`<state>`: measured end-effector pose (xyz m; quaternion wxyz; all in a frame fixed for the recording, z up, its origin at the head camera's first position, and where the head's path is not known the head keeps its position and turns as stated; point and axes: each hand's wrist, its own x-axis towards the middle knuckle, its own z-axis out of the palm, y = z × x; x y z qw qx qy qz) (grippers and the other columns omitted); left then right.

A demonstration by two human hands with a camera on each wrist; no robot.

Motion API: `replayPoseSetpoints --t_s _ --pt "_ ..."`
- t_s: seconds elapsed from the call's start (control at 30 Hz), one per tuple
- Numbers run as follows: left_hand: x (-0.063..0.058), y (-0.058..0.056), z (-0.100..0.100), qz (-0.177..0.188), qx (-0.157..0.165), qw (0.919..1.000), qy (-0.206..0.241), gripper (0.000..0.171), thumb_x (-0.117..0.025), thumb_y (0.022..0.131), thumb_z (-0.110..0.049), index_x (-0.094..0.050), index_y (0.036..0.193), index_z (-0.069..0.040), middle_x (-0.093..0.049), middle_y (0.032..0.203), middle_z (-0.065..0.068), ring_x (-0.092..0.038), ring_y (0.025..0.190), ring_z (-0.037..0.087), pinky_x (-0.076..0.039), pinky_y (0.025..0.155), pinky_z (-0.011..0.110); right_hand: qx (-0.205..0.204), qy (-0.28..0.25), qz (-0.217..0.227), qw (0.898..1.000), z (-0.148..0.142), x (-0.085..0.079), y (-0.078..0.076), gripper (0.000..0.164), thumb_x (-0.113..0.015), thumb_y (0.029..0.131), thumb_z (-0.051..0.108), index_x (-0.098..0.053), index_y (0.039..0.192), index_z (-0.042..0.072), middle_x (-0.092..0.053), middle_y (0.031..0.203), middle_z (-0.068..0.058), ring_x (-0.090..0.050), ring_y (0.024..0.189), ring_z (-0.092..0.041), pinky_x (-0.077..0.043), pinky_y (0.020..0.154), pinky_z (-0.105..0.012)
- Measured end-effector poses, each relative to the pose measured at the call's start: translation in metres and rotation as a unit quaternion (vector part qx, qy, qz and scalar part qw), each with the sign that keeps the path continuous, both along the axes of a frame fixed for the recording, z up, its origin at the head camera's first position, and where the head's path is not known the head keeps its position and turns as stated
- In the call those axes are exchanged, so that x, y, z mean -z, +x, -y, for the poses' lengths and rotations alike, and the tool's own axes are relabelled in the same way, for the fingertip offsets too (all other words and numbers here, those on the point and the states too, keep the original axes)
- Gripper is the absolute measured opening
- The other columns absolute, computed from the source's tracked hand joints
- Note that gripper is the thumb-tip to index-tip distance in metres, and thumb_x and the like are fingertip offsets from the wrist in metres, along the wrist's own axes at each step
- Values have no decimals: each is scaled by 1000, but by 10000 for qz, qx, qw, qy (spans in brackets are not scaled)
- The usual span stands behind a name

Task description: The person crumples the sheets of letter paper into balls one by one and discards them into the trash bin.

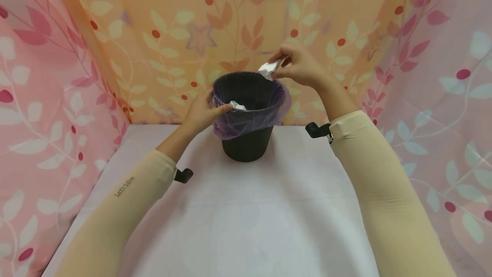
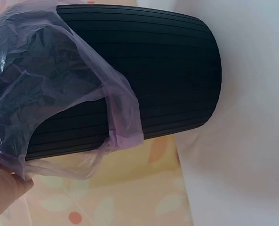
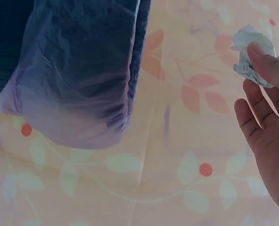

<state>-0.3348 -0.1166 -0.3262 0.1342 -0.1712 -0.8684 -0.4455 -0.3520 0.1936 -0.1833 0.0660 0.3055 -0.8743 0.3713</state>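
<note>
A black trash bin (image 1: 247, 144) stands upright, lined with a thin purple plastic bag (image 1: 246, 125) folded over its rim. My left hand (image 1: 200, 111) grips the left side of the rim through the bag, thumb toward the front. A white crumpled paper (image 1: 238, 106) shows at the near rim, right by the left thumb tip. Above the right far side of the rim, my right hand (image 1: 300, 66) pinches another crumpled paper ball (image 3: 253, 54) between thumb and fingers. In the left wrist view, the left hand (image 2: 7, 188) shows only at the lower left edge.
The bin stands on a white-covered table (image 1: 246, 221), near its back edge. An orange leaf-patterned curtain (image 1: 173, 25) hangs behind, with pink patterned curtains (image 1: 34, 97) along both sides. Black wrist mounts (image 1: 183, 175) stick out from both beige sleeves (image 1: 384, 183).
</note>
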Motion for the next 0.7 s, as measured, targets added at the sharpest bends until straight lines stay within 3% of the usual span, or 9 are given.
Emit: replayPoseSetpoints --t_s 0.33,0.7 --pt "3 0 1 10 -77 9999 -68 87 -79 86 -54 -41 158 -24 -39 163 9 -33 152 30 -26 124 55 -70 259 28 9996 6 -2 -35 33 -82 87 7 -70 118 5 -62 118 -5 -60 98 -28 -52 80 -28" --pt "2 -4 -4 -74 -143 9998 -121 86 -79 85 -55 -44 156 -22 -40 162 8 -35 150 29 -27 124 53 163 1104 172 9936 12 -4 -52 35 -79 91 15 -72 125 17 -67 118 -2 -60 92 -25 -50 76 -30"
